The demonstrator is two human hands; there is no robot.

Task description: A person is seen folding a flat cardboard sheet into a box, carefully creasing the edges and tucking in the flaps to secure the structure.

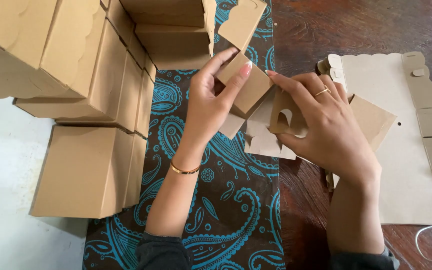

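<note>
I see the dark wooden table (356,25) first, with a brown cloth with blue paisley (226,200) laid over its left part. On the cloth, to the left, stands a stack of finished kraft cardboard boxes (86,100), piled in uneven tiers. On the bare wood to the right lies a pile of flat box blanks (401,150) with scalloped edges and tab cut-outs.

Between them, above the cloth's edge, is the half-folded cardboard box (256,115), lifted off the table in both hands. The left hand (208,107) grips one upright panel, thumb on the near face and fingers behind it. The right hand (326,130) is closed over the opposite side, fingers pressing a flap with a curved slot inward; a ring shows on one finger.

My worry from here is the thin card: pressing that flap off its score line could crease the panel or tear the slot. I also judge the leaning stack close enough to the left forearm that a nudge could topple it.
</note>
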